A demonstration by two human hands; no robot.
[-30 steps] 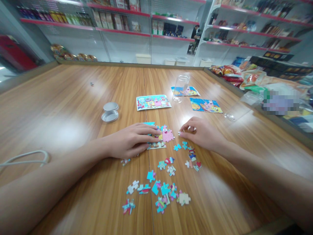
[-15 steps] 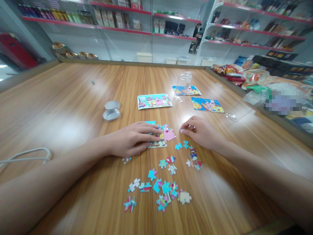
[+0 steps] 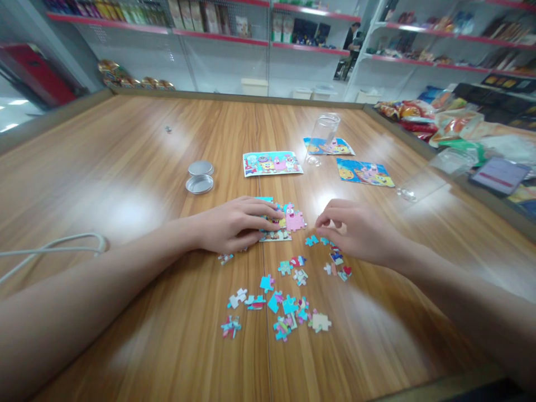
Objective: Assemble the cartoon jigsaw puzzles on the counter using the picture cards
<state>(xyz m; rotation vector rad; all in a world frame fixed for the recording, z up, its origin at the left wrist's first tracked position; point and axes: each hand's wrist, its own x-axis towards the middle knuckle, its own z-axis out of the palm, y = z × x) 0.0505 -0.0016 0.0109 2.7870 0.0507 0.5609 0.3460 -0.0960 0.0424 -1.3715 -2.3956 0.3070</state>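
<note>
My left hand lies flat, fingers stretched, over the left part of a partly joined jigsaw puzzle. A pink cartoon figure shows at the puzzle's right end, and my hand hides much of the rest. To the right, my right hand is pinched just above the table, apart from the puzzle. The small puzzle piece at its fingertips is mostly hidden. Blue puzzle pieces lie just below that hand. Several loose pieces are scattered nearer to me, some overlapping. A picture card lies beyond the puzzle.
Two round metal tins sit left of the card. A clear upright cup stands by two blue picture cards. Another clear container lies tipped at right, near a phone. A pale cable crosses the left side.
My right hand has turned slightly, and the piece that showed at its fingertips is now mostly hidden. My left hand stays on the puzzle. The camera view has shifted a little.
</note>
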